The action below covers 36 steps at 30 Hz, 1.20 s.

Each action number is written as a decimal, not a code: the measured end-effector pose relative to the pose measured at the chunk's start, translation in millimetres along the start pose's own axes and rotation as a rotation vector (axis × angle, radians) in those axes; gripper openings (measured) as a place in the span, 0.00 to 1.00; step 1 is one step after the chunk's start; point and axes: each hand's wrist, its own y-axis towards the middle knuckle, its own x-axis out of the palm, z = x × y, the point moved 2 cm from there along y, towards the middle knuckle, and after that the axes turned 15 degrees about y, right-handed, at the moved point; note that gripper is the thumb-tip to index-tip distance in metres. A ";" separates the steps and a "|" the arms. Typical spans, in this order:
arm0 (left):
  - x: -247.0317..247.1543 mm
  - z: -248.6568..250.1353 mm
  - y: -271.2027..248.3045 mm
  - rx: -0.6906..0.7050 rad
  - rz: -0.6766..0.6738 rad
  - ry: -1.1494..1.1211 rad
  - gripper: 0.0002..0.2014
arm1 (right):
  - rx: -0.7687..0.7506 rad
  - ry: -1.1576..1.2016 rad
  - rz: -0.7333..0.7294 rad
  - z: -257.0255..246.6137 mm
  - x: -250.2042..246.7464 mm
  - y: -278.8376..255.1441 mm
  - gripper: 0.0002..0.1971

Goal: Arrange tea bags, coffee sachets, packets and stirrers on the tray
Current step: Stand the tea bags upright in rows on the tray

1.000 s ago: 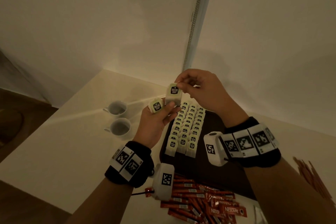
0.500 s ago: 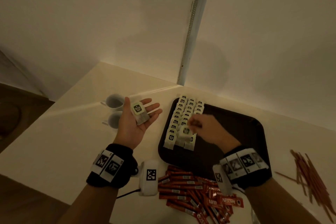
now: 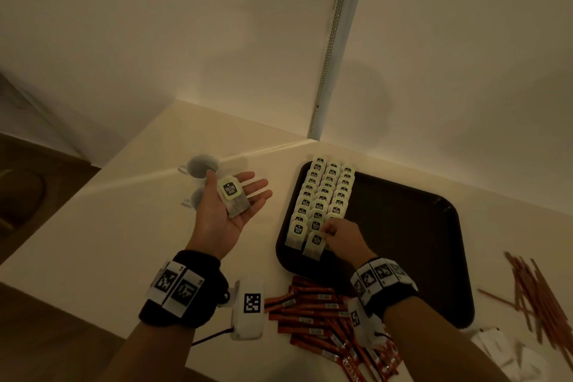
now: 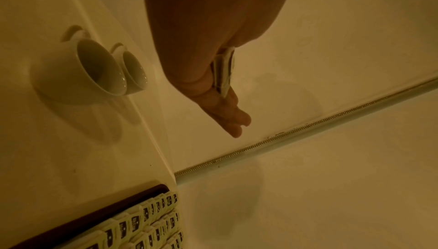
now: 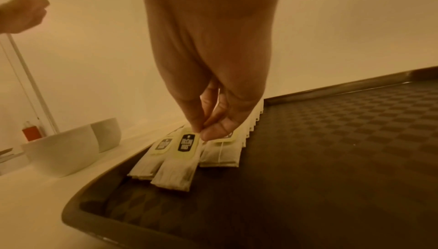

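At nine o'clock on the tray (image 3: 434,257), tea bags (image 3: 325,192) are being laid in rows; the newest bag (image 3: 315,244) is being pinched by the right hand (image 3: 344,237), a spare bag (image 3: 232,195) is being cradled on the flat left hand (image 3: 223,211), while coffee sachets (image 3: 313,316) and stirrers (image 3: 533,295) are being left off-tray.

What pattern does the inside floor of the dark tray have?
A checkered texture of alternating squares covers the tray floor, dark brown; the right wrist view shows it best.

The tray (image 3: 434,226) is bare across its right part; rows of tea bags (image 3: 324,195) fill its left edge. Two cups (image 3: 201,166) stand toward the worktop's (image 3: 93,242) far left corner.
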 end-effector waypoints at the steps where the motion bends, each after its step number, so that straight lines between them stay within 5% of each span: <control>1: -0.8 0.0 0.0 0.001 0.000 0.004 0.34 | 0.000 0.001 0.003 0.1 1.3 2.1 0.07; 11: 2.1 -1.6 0.3 -0.057 -0.081 0.171 0.40 | -0.021 0.055 0.036 -12.6 1.3 13.0 0.08; 15: 13.5 1.5 2.0 -0.065 -0.164 0.286 0.41 | -0.366 0.319 0.123 -91.9 -25.0 -6.4 0.08; 19: 33.1 15.4 2.6 0.030 -0.269 0.391 0.42 | -0.693 0.275 -0.079 -173.1 -45.9 -32.5 0.06; 22: 48.2 27.6 -0.4 0.166 -0.328 0.380 0.36 | -0.784 0.128 -0.075 -205.8 -56.8 -38.2 0.05; 25: 56.1 34.4 -0.9 0.371 -0.269 0.369 0.19 | -0.806 0.067 0.023 -229.5 -78.2 -45.2 0.04; 27: 59.3 35.6 -1.4 0.491 -0.220 0.381 0.21 | -0.831 0.008 0.086 -242.0 -92.5 -50.2 0.05; 36: 83.3 34.3 -10.7 0.470 -0.304 0.265 0.09 | -0.828 -0.162 0.216 -260.0 -112.8 -59.2 0.14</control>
